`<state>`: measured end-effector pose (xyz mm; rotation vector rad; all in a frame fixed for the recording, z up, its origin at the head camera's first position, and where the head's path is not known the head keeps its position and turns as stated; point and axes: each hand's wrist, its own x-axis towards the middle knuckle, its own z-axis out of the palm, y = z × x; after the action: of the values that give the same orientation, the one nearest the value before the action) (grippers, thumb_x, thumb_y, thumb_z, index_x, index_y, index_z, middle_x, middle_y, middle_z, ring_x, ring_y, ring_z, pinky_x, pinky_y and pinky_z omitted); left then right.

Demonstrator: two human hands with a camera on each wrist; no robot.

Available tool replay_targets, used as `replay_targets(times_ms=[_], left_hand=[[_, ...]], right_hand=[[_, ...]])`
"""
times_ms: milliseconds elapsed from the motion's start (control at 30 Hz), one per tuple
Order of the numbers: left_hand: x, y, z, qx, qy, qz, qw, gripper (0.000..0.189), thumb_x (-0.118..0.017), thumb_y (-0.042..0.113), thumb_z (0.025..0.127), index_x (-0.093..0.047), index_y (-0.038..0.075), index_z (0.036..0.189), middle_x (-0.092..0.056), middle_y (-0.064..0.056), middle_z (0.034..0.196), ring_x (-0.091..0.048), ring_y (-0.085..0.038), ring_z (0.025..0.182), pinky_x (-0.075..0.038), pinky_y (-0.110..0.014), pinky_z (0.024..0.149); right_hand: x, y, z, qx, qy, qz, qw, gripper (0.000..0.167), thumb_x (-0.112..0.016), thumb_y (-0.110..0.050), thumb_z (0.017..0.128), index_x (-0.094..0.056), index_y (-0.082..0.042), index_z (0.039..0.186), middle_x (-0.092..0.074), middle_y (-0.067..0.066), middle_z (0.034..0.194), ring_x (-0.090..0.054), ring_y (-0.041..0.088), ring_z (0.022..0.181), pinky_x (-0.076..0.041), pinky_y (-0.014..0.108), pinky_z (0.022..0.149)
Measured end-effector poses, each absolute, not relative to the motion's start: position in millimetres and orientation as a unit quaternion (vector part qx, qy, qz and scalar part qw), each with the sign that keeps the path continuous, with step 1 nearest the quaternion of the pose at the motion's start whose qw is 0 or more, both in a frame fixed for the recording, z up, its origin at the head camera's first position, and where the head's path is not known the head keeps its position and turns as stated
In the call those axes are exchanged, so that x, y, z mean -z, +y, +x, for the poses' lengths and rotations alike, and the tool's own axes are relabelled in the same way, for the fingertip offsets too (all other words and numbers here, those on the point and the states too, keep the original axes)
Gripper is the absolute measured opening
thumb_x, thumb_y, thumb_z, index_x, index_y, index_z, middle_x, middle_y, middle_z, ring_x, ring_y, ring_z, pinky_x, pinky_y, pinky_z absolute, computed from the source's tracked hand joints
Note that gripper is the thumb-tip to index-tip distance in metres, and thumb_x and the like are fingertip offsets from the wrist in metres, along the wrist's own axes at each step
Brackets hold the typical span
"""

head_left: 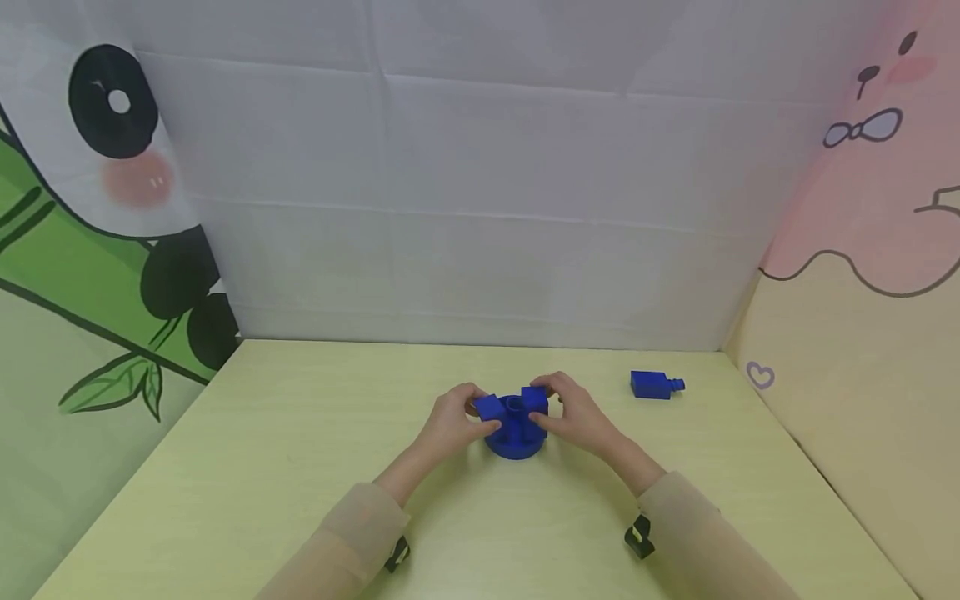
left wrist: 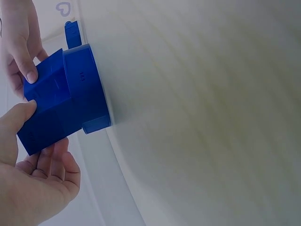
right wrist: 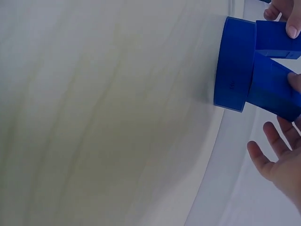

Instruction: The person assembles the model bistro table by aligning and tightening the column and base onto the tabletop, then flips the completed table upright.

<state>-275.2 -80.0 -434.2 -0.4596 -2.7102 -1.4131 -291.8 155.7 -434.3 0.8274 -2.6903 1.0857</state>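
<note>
A round blue base (head_left: 516, 450) with a raised rim sits on the table in front of me, a ring-shaped post (head_left: 514, 403) rising at its centre. My left hand (head_left: 452, 422) pinches a blue block (head_left: 491, 407) between thumb and fingers on the base's left side. On the right side, a second blue block (head_left: 534, 397) is pinched by my right hand (head_left: 575, 415). Both blocks lean outward from the base in the wrist views, their lower ends at the rim (right wrist: 235, 66). The palm of each hand faces inward.
A loose blue block with a narrow ridged neck (head_left: 652, 385) lies on its side at the back right of the pale yellow table (head_left: 300, 467). A white sheet (head_left: 480, 208) hangs behind, and printed cartoon panels stand at left and right.
</note>
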Motion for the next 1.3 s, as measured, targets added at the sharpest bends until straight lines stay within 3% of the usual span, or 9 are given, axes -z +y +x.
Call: replay_targets(times_ms=[200, 333, 433, 533, 733, 967, 1300], left_hand=[[435, -80, -277, 0.459, -0.875, -0.149, 0.025, 0.032, -0.079, 0.022, 0.077, -0.062, 0.009, 0.100, -0.063, -0.001, 0.090, -0.059, -0.018, 0.086, -0.051, -0.030, 0.071], [436, -80, -278, 0.460, -0.875, -0.149, 0.027, 0.032, -0.079, 0.022, 0.076, -0.062, 0.009, 0.100, -0.063, -0.001, 0.090, -0.060, -0.021, 0.087, -0.051, -0.031, 0.072], [436, -79, -279, 0.461, -0.874, -0.151, 0.028, 0.032, -0.079, 0.023, 0.076, -0.062, 0.009, 0.100, -0.062, -0.001, 0.090, -0.061, -0.023, 0.089, -0.051, -0.032, 0.072], [437, -79, -279, 0.462, -0.874, -0.151, 0.028, 0.032, -0.079, 0.023, 0.077, -0.062, 0.009, 0.101, -0.062, -0.001, 0.091, -0.060, -0.022, 0.088, -0.050, -0.032, 0.073], [440, -80, -281, 0.464, -0.872, -0.154, 0.028, 0.033, -0.079, 0.023, 0.076, -0.062, 0.009, 0.101, -0.062, -0.001, 0.091, -0.059, -0.018, 0.086, -0.050, -0.031, 0.072], [440, -80, -281, 0.464, -0.870, -0.160, 0.032, 0.034, -0.080, 0.023, 0.076, -0.062, 0.008, 0.101, -0.061, -0.001, 0.091, -0.060, -0.019, 0.086, -0.050, -0.031, 0.072], [441, -80, -282, 0.467, -0.870, -0.156, 0.024, 0.033, -0.079, 0.022, 0.076, -0.062, 0.008, 0.101, -0.061, -0.001, 0.091, -0.059, -0.018, 0.086, -0.050, -0.030, 0.070]], right_hand=[[437, 153, -290, -0.378, -0.903, 0.199, 0.052, 0.045, -0.075, -0.025, 0.081, -0.051, -0.010, 0.116, -0.058, 0.001, 0.096, -0.055, 0.030, 0.094, -0.046, 0.035, 0.075], [436, 152, -291, -0.379, -0.905, 0.186, 0.042, 0.047, -0.075, -0.028, 0.081, -0.048, -0.009, 0.115, -0.058, 0.002, 0.092, -0.055, 0.029, 0.090, -0.044, 0.029, 0.069], [436, 155, -292, -0.376, -0.906, 0.192, 0.030, 0.053, -0.073, -0.032, 0.082, -0.046, -0.010, 0.123, -0.059, 0.005, 0.100, -0.055, 0.027, 0.094, -0.047, 0.032, 0.073], [433, 159, -292, -0.371, -0.902, 0.222, 0.015, 0.060, -0.069, -0.033, 0.086, -0.042, -0.013, 0.135, -0.057, 0.008, 0.119, -0.054, 0.025, 0.104, -0.050, 0.042, 0.083], [428, 171, -293, -0.360, -0.876, 0.319, -0.008, 0.059, -0.062, -0.019, 0.091, -0.036, -0.012, 0.144, -0.041, 0.009, 0.146, -0.043, 0.030, 0.128, -0.045, 0.052, 0.093], [423, 176, -297, -0.341, -0.862, 0.375, 0.008, 0.060, -0.056, 0.001, 0.087, -0.039, -0.011, 0.143, -0.041, 0.008, 0.146, -0.040, 0.032, 0.131, -0.046, 0.053, 0.091], [428, 176, -300, -0.312, -0.874, 0.371, 0.010, 0.051, -0.056, -0.003, 0.090, -0.044, -0.011, 0.139, -0.047, 0.010, 0.141, -0.045, 0.031, 0.128, -0.047, 0.051, 0.091]])
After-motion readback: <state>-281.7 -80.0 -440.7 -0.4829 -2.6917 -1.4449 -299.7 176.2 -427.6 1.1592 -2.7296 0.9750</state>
